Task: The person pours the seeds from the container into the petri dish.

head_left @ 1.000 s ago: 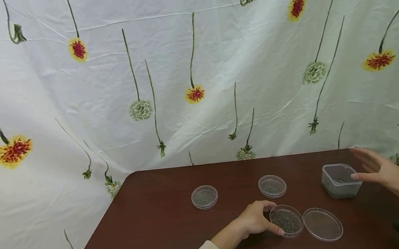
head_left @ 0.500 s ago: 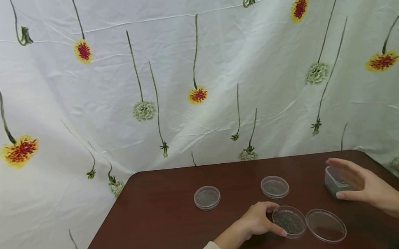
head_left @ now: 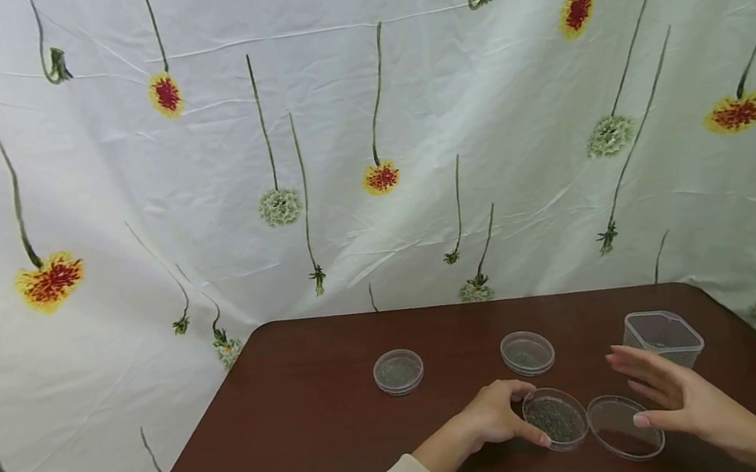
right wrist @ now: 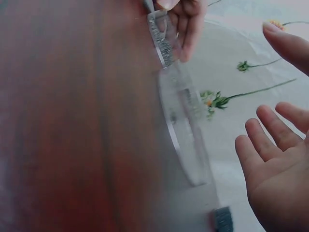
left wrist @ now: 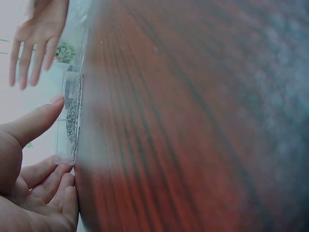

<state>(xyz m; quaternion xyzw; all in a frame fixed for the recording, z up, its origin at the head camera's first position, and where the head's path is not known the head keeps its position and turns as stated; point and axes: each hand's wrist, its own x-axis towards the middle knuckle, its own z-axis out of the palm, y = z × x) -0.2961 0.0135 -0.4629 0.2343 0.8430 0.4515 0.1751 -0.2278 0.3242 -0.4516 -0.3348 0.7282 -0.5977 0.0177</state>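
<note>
My left hand (head_left: 490, 415) grips the rim of a petri dish (head_left: 556, 417) holding dark grey granules, thumb at the near side and fingers at the far side. In the left wrist view the granules (left wrist: 72, 121) lie heaped against the dish's bottom. A clear petri dish lid (head_left: 622, 434) lies flat on the table, right beside the dish. Over the lid's right part hovers my right hand (head_left: 688, 398), thumb and fingers spread, holding nothing. The right wrist view shows this hand (right wrist: 282, 166) apart from the lid (right wrist: 181, 130).
Two covered petri dishes (head_left: 398, 373) (head_left: 528, 353) with some dark contents stand farther back on the brown table (head_left: 315, 417). A clear square plastic tub (head_left: 674, 337) stands at the back right, partly behind my right hand. A flowered white curtain (head_left: 349, 232) hangs behind the table.
My right hand has moved from beside the plastic tub leftward and nearer, to over the lid. The left hand keeps its grip on the dish. The view has shifted slightly.
</note>
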